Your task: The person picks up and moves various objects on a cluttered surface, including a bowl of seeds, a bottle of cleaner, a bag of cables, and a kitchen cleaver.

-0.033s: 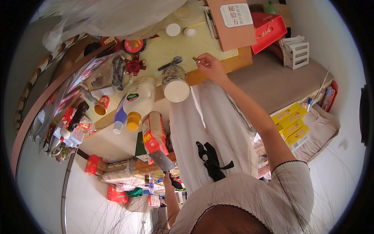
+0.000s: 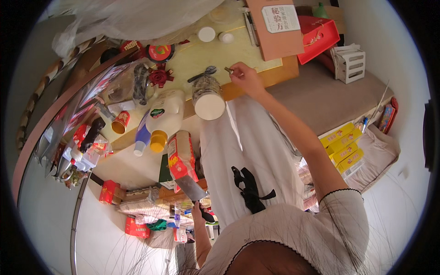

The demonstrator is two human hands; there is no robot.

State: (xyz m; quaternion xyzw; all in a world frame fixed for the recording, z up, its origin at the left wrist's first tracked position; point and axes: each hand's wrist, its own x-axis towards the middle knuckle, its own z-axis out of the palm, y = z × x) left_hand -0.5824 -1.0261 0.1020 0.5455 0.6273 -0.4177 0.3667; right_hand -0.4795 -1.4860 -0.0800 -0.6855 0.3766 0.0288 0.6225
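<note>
My right hand (image 2: 246,79) reaches over the yellow-topped table and pinches a small dark greenish piece (image 2: 228,70) in its fingertips. Just left of it, at the table's front edge, a clear jar (image 2: 206,86) with a white lid (image 2: 210,107) has dark bits inside. A dark spoon (image 2: 201,74) lies right behind the jar. Low at my left side, my left hand (image 2: 198,212) is closed round the black handle of a cleaver (image 2: 190,187). Its broad grey blade points up and left, close to a red-and-clear package (image 2: 179,156).
A white bottle with a yellow cap (image 2: 167,112) and a blue bottle (image 2: 141,135) are left of the jar. A brown-pink box (image 2: 275,43) and an open red box (image 2: 318,39) stand far right. A brown bench (image 2: 316,96) adjoins the table; yellow boxes (image 2: 341,144) sit at right.
My right hand has moved slightly left, nearer the jar, with the small piece in its fingers. My left hand and the cleaver look unchanged.
</note>
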